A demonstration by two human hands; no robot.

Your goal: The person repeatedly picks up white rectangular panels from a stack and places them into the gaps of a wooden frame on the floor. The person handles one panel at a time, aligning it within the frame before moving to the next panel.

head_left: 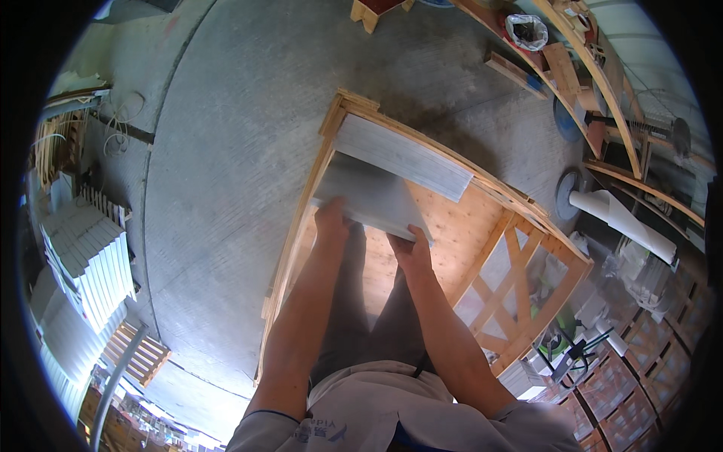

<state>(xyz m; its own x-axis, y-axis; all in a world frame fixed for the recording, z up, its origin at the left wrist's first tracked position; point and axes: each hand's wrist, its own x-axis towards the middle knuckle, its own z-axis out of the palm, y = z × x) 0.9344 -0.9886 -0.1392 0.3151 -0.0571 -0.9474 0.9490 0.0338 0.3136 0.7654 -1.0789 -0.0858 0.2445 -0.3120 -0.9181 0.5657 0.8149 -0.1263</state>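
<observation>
Both hands hold a flat grey panel (pixel 369 188) by its near edge, inside a large wooden crate (pixel 297 218). My left hand (pixel 331 216) is closed on the panel's left part. On its near right corner, my right hand (pixel 412 247) is closed too, with the thumb on top. The fingers beneath are hidden. Beyond the panel, a stack of light grey panels (pixel 403 154) lies along the crate's far wall. Bare plywood (pixel 444 226) shows to the right of the held panel. I cannot tell whether the panel touches anything below.
A cross-braced wooden frame (pixel 520 290) forms the crate's right side. Wooden shelving (pixel 595 75) curves along the far right, with a white roll (pixel 625 224) below. Stacked white panels (pixel 90 260) and a wooden pallet (pixel 135 352) stand at left. Concrete floor (pixel 218 143) surrounds the crate.
</observation>
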